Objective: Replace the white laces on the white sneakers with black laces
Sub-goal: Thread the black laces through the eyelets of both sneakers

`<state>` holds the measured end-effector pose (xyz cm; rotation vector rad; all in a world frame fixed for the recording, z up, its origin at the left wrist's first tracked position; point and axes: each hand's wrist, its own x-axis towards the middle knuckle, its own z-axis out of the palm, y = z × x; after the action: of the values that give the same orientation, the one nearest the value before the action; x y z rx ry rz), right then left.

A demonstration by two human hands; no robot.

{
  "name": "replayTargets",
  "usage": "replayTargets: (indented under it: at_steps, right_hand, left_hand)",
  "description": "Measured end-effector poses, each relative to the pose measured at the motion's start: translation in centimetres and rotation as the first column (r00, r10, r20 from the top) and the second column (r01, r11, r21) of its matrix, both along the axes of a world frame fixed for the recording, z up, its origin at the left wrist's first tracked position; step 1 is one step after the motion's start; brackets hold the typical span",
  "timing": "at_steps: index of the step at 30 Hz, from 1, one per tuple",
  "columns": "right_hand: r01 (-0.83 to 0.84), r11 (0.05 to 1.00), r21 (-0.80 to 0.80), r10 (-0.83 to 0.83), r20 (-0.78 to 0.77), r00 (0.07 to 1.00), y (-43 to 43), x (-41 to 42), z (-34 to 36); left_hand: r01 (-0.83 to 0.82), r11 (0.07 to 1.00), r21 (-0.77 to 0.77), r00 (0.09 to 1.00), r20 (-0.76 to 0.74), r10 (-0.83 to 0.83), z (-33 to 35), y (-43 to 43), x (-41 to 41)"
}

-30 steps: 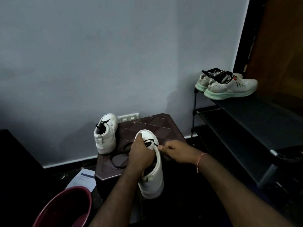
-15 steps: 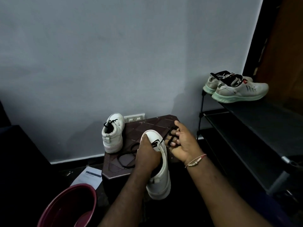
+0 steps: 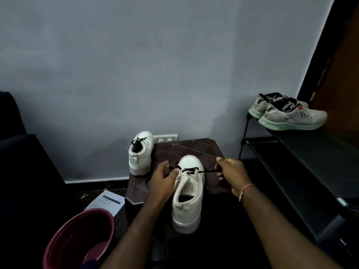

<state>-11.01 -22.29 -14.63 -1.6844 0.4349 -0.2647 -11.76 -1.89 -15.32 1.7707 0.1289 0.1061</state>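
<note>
A white sneaker [image 3: 188,200] lies toe-away from me over the near edge of a dark brown stool [image 3: 196,150]. A black lace [image 3: 191,170] crosses its lowest eyelets. My right hand [image 3: 232,172] grips the lace's right end, pulled taut out to the side. My left hand [image 3: 163,180] holds the shoe's left side near the eyelets, thumb pressed by the lace. The lace's left part is hidden behind that hand. A second white sneaker [image 3: 140,152] with a black lace stands at the stool's back left corner.
A dark red bucket [image 3: 77,239] sits low at the left, with a sheet of paper [image 3: 105,203] on the floor beside it. A black shoe rack [image 3: 303,162] on the right carries a pair of grey running shoes [image 3: 287,114]. A wall socket [image 3: 165,138] is behind the stool.
My right hand has drawn the lace end out to the right, tightening it across the eyelets. My left hand has slid off the toe cap to the shoe's left side.
</note>
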Motion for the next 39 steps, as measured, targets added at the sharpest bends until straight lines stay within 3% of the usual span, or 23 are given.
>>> replayTargets:
  at_steps: [3, 6, 10, 15, 18, 22, 24, 27, 30, 32, 36, 39]
  right_hand:
    - [-0.065, 0.928, -0.367, 0.054, -0.040, 0.998, 0.7, 0.2, -0.6]
    - [-0.121, 0.861, -0.494, 0.108, -0.055, 0.993, 2.4, -0.6, -0.7]
    - [-0.125, 0.896, -0.425, 0.144, 0.014, 0.989, 4.6, -2.0, -0.5]
    - [-0.039, 0.954, -0.296, 0.063, 0.071, 0.995, 5.9, -1.6, -1.1]
    - [-0.024, 0.938, -0.346, 0.049, 0.066, 0.997, 5.9, 0.0, -0.2]
    - [0.038, 0.900, -0.433, -0.030, 0.025, 0.999, 3.5, 1.8, 0.6]
    - [-0.001, 0.878, -0.478, -0.012, -0.025, 1.000, 2.6, 2.2, 0.2]
    - [-0.091, 0.857, -0.508, 0.044, -0.104, 0.994, 2.5, 2.3, -0.9]
    - [-0.067, 0.876, -0.477, 0.035, -0.076, 0.996, 2.7, 1.6, -1.3]
    - [-0.044, 0.871, -0.489, 0.021, -0.053, 0.998, 2.6, 1.5, -1.0]
    - [-0.018, 0.830, -0.558, 0.069, 0.071, 0.995, 2.5, 1.2, 1.7]
    - [-0.055, 0.829, -0.556, 0.199, 0.201, 0.959, 3.7, 0.7, 4.9]
  left_hand:
    - [0.063, 0.978, 0.198, 0.997, 0.034, -0.072, -0.9, 1.6, -1.2]
    - [0.093, 0.968, 0.231, 0.992, 0.065, -0.111, -1.2, 1.9, -1.6]
    - [0.089, 0.967, 0.238, 0.992, 0.066, -0.107, -1.2, 1.1, -1.0]
    - [-0.013, 0.977, 0.212, 0.998, 0.068, -0.001, -1.5, -0.2, -0.4]
    - [-0.025, 0.954, 0.298, 0.995, 0.101, -0.005, -0.6, -0.1, 0.4]
    - [-0.186, 0.911, 0.367, 0.971, 0.210, 0.113, -0.2, 2.5, 0.5]
    - [-0.101, 0.844, 0.527, 0.988, 0.153, 0.023, -1.2, 4.1, 0.4]
    - [0.120, 0.575, 0.809, 0.986, -0.030, -0.163, -2.4, 4.9, 0.0]
    - [0.044, 0.500, 0.865, 0.990, 0.030, -0.139, -2.9, 5.0, -0.6]
    - [-0.019, 0.510, 0.860, 0.991, 0.083, -0.103, -3.4, 5.4, -1.0]
    - [-0.155, 0.820, 0.551, 0.973, 0.226, 0.033, -2.4, 6.5, -1.3]
    - [-0.196, 0.880, 0.433, 0.946, 0.319, 0.054, 1.0, 6.9, -1.1]
